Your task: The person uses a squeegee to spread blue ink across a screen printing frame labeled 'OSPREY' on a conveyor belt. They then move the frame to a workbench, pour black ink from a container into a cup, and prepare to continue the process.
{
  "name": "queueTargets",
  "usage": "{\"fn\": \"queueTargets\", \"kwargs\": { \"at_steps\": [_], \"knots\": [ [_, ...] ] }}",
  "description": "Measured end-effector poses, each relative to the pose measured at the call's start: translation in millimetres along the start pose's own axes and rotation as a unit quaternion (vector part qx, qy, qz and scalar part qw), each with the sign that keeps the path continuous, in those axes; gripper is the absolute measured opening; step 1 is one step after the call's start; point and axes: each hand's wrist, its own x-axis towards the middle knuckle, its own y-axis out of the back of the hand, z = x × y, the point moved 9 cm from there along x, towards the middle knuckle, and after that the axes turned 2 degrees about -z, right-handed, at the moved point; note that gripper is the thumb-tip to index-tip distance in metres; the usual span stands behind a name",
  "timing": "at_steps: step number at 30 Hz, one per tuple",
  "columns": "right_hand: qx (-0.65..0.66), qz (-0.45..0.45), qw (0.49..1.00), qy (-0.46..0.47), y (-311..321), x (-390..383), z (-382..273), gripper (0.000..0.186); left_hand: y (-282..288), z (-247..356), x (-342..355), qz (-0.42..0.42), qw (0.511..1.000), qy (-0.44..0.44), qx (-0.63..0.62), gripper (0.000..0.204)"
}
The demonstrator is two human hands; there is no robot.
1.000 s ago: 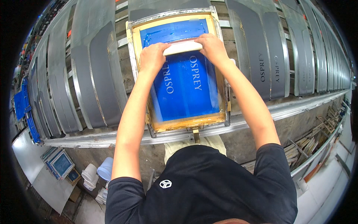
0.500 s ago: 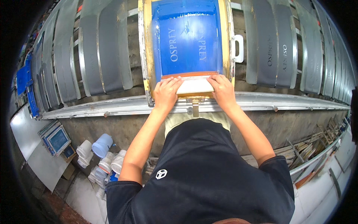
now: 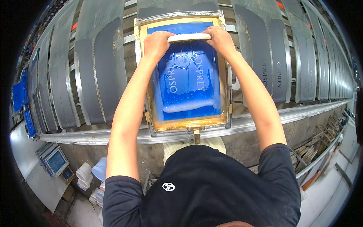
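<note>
My left hand (image 3: 156, 45) and my right hand (image 3: 221, 41) both grip the ends of a white-handled squeegee (image 3: 189, 37) at the far end of a screen. The screen's blue mesh (image 3: 191, 96) carries two pale lines of lettering and wet, glossy streaks. Its metal and yellowed frame (image 3: 185, 125) rests crosswise over the rail in front of my body, with a small white handle (image 3: 234, 82) at the right side.
Long rows of grey panels (image 3: 102, 68) lie on slats to both sides, along a metal rail (image 3: 264, 119). A blue frame (image 3: 22, 98) stands far left. Stacked screens (image 3: 56, 160), plastic buckets (image 3: 99, 169) and wooden strips (image 3: 314, 143) sit below.
Half a second ago both hands held the squeegee at the near edge of the screen. They have moved it away from me to the far end, near where it was a second ago.
</note>
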Motion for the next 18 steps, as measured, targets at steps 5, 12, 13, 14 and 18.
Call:
{"fn": "queueTargets", "kwargs": {
  "at_steps": [5,12,13,14,18],
  "knots": [
    [0.024,-0.02,0.999,-0.043,-16,-3,12,0.029,-12,0,0,-0.031,0.999,0.027,0.012,0.031],
    [0.083,0.006,0.995,-0.057,-25,-92,-24,0.035,-20,21,-83,-0.059,0.998,0.022,-0.024,0.03],
    [0.095,0.019,0.994,-0.045,-24,-116,-37,0.038,-20,27,-107,-0.056,0.998,0.02,-0.027,0.031],
    [0.111,0.039,0.993,-0.026,-22,-140,-51,0.04,-21,35,-133,-0.054,0.998,0.013,-0.034,0.032],
    [0.122,-0.008,0.991,-0.056,-28,-233,-94,0.045,-19,73,-235,-0.008,0.998,0.0,-0.058,0.041]
  ]
}}
